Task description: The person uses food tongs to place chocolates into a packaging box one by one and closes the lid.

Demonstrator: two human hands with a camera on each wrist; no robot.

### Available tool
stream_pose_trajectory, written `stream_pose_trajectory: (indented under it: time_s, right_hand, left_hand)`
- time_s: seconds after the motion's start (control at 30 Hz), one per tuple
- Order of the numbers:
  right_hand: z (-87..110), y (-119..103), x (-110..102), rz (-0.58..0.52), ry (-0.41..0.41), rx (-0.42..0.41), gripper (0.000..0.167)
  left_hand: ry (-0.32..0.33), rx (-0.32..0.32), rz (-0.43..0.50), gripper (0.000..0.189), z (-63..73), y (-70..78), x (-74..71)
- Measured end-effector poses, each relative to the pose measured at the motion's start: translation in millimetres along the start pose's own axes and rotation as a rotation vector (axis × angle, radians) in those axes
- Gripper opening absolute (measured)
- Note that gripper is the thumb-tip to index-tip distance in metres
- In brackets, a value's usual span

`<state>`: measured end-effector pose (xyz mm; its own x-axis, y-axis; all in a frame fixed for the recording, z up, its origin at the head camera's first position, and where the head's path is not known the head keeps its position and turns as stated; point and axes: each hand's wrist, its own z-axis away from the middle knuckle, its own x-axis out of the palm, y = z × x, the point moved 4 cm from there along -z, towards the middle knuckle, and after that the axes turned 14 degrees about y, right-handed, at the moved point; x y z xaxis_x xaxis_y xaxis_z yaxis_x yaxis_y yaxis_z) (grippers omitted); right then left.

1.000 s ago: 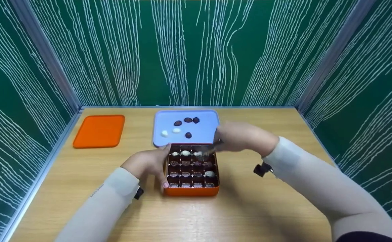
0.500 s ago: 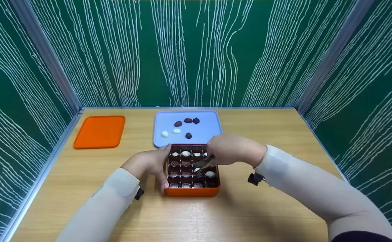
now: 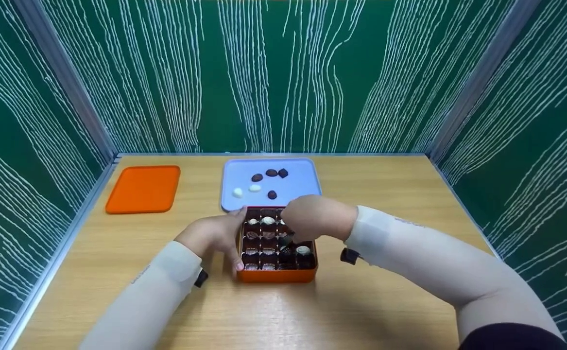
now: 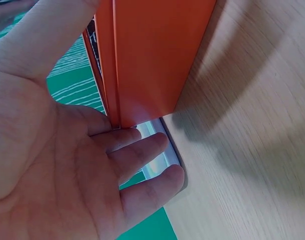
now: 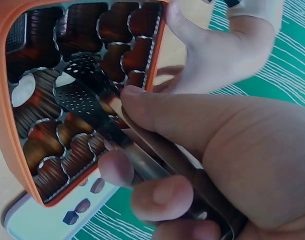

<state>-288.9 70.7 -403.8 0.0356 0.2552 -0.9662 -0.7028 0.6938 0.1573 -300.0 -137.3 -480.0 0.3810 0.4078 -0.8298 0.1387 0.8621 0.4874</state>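
Note:
An orange box (image 3: pixel 277 276) of chocolates has a dark brown compartment insert. My left hand (image 3: pixel 215 236) holds its left side, thumb at the near corner and a finger at the far one; the other fingers (image 4: pixel 147 190) extend loosely in the left wrist view. My right hand (image 3: pixel 319 216) grips metal tongs (image 5: pixel 147 162) with dark, perforated ends, which reach down into a compartment. A white chocolate (image 5: pixel 65 79) shows partly between those ends in the right wrist view. Another white chocolate (image 3: pixel 303 250) sits in the compartment beside it. My right hand hides the box's far right part.
Behind the box lies a light blue tray (image 3: pixel 307 180) with several dark chocolates (image 3: pixel 272 194) and two white chocolates (image 3: pixel 254 188). An orange lid-like tray (image 3: pixel 143 189) lies at the back left. Green walls with white lines enclose the wooden table (image 3: pixel 385 243).
My right hand has moved left and nearer over the box, bringing the tongs from the back row to a compartment left of the front white chocolate. My left hand stays in place.

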Motion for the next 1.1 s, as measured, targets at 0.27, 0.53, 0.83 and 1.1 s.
stream_pose_trajectory:
  time_s: [0.27,0.53,0.83,1.1]
  right_hand:
    - [-1.8,-4.8,-5.1,0.013,-0.012,0.01,0.029]
    - [5.7,6.4,-29.1,-0.07,-0.058,0.029,0.04]
    - [-5.5,53.6,-40.9,-0.318,0.165,0.09,0.038]
    - [-57.9,85.5,-0.5,-0.314,0.384,0.233,0.024]
  left_hand:
    - [0.004,0.031,-0.006,0.169,-0.2,1.1,-0.5]
    - [0.01,0.036,0.026,0.17,-0.1,0.5,-1.4]
    - [0.017,0.019,0.016,0.171,0.3,0.5,-1.8]
    - [0.003,0.01,0.022,0.17,-0.3,0.8,-1.5]
